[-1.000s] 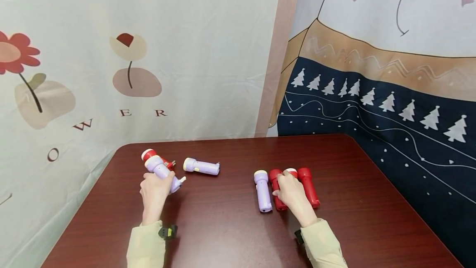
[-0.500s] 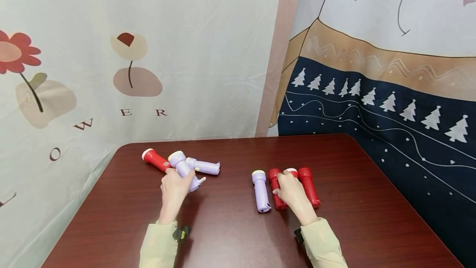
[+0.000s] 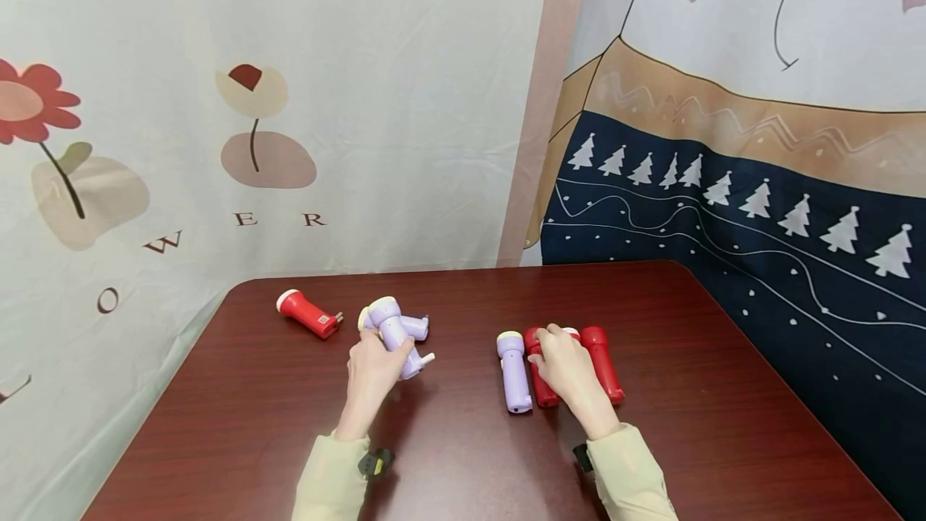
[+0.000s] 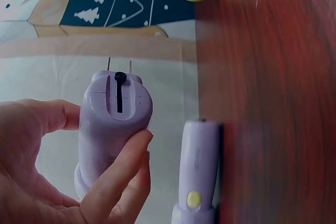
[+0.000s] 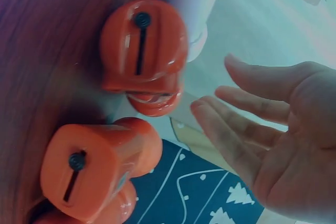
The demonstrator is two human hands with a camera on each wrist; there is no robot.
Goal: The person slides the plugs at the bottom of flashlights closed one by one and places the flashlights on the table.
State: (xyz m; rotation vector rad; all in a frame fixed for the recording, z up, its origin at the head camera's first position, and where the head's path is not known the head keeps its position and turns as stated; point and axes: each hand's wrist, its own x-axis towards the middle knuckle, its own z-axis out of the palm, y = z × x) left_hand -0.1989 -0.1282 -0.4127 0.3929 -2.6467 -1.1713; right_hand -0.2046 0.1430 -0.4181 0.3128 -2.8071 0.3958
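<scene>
The work in hand appears to be arranging flashlights and is, by judgement, past its midpoint: four units lie side by side on the right of the table (image 3: 463, 473), namely a purple flashlight (image 3: 516, 380), a near-left red flashlight (image 3: 544, 386), a white-rimmed red flashlight (image 3: 572, 333) and a far-right red flashlight (image 3: 603, 364). Three units are outside this row: a pronged red flashlight (image 3: 307, 313) at the far left, a second purple flashlight (image 3: 417, 326) lying near it, and the held purple flashlight (image 3: 396, 336), which the left hand (image 3: 372, 368) grips between thumb and fingers, clear of the table. The right hand (image 3: 567, 364) has loosely extended fingers and grips nothing. In the head view, the held unit overlaps the second purple flashlight; the left wrist view shows the two apart. That view alone resolves two metal prongs (image 4: 130, 67), a black slide knob (image 4: 120, 77) and the lying unit's yellow button (image 4: 193, 199). The head view places the right hand over the white-rimmed unit, suggesting contact; the right wrist view shows a gap between fingertips and flashlights.
</scene>
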